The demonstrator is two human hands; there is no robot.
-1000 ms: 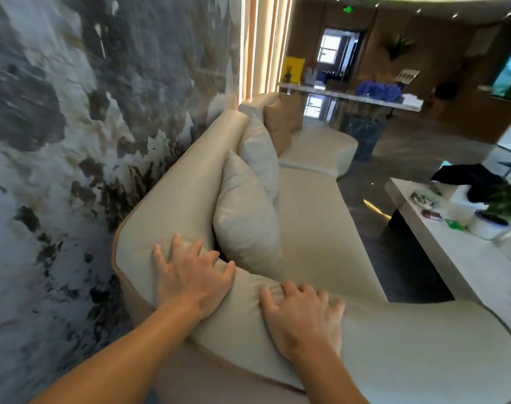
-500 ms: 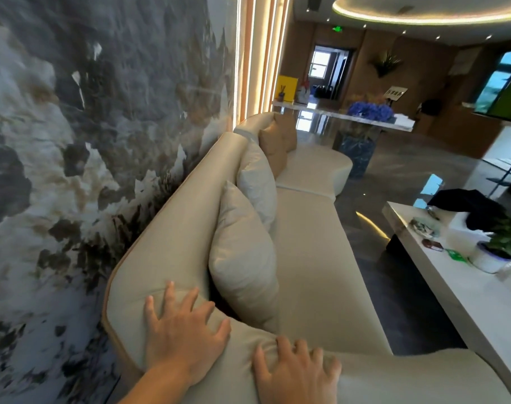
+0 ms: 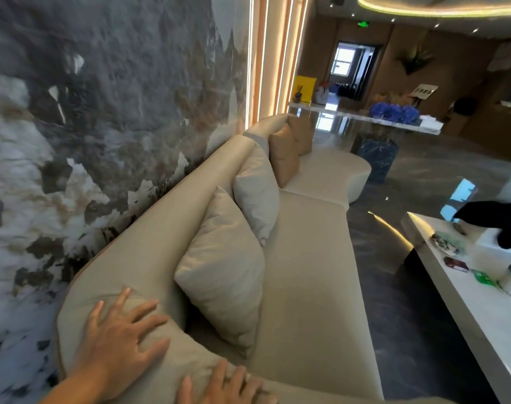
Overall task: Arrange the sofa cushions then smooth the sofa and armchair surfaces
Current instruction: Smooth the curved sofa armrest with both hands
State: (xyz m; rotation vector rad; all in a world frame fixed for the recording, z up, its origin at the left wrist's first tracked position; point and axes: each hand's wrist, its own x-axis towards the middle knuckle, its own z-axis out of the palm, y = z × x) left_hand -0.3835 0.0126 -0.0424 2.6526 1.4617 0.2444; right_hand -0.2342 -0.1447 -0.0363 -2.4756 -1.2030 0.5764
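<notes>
A long cream sofa (image 3: 309, 258) runs along the marbled wall. Two pale grey cushions, the near one (image 3: 223, 269) and the one behind it (image 3: 257, 191), lean upright against the backrest. Past them stand two tan cushions (image 3: 285, 157). My left hand (image 3: 117, 342) lies flat, fingers spread, on the rounded near corner of the backrest. My right hand (image 3: 222, 384) rests flat on the near armrest at the bottom edge, partly cut off by the frame. Neither hand holds anything.
A white low table (image 3: 452, 290) stands to the right with a black garment (image 3: 495, 220), small packets and a bowl on it. Dark glossy floor separates it from the sofa. A long counter with blue flowers (image 3: 394, 112) stands at the back.
Both hands have slid toward the bottom of the view along the sofa's near corner as my view tilted up. The right hand is now half out of frame.
</notes>
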